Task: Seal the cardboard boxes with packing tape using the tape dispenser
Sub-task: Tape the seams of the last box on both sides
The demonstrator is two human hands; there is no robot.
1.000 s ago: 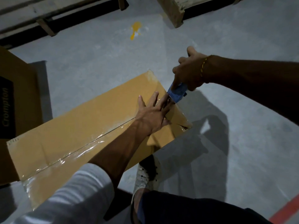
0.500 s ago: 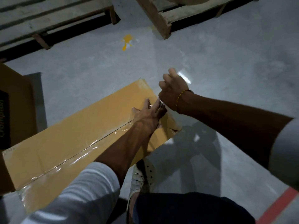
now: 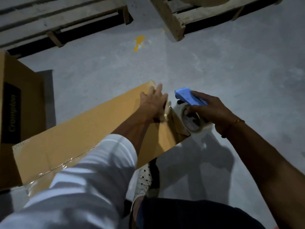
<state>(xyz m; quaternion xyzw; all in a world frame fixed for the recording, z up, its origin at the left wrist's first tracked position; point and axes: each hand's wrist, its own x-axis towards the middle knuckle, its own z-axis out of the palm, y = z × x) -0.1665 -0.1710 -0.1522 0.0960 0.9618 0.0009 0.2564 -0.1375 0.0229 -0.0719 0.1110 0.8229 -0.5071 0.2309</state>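
A long flat cardboard box (image 3: 85, 129) lies on the concrete floor, with clear tape running along its centre seam. My left hand (image 3: 152, 103) lies flat with straight fingers on the box's far right end, pressing on the tape there. My right hand (image 3: 208, 109) grips a blue tape dispenser (image 3: 188, 96) with its tape roll (image 3: 192, 120), held just off the box's right end and apart from the cardboard. The box's right end flap looks partly open below the roll.
A second brown box (image 3: 18, 103) with a black label stands at the left, touching the long box. Wooden pallets (image 3: 171, 17) lie at the back. A yellow paint mark (image 3: 139, 42) is on the floor. My white shoe (image 3: 143, 180) is under the box's near edge.
My right hand has pulled the dispenser away from the box's end to the right, so the roll is now visible. My left hand slid further along the box top toward the far corner.
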